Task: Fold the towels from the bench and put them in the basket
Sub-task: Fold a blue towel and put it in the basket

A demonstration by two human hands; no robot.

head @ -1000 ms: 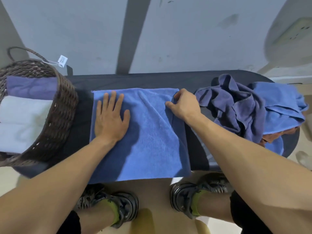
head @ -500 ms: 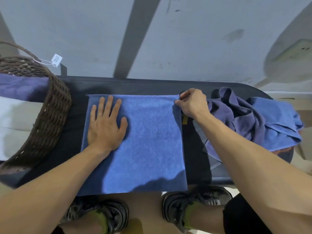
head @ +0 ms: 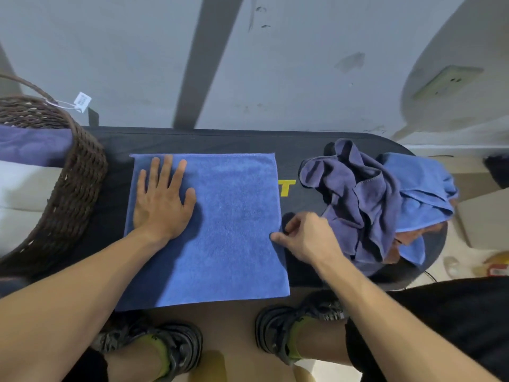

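The left hand (head: 162, 204), fingers spread flat, pins the blue towel (head: 220, 230) on the bench (head: 192, 142) so the right hand (head: 305, 235), pinching its right edge, can fold it.

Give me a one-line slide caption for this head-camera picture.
Left hand flattens a blue towel on the bench while the right hand pinches its edge.
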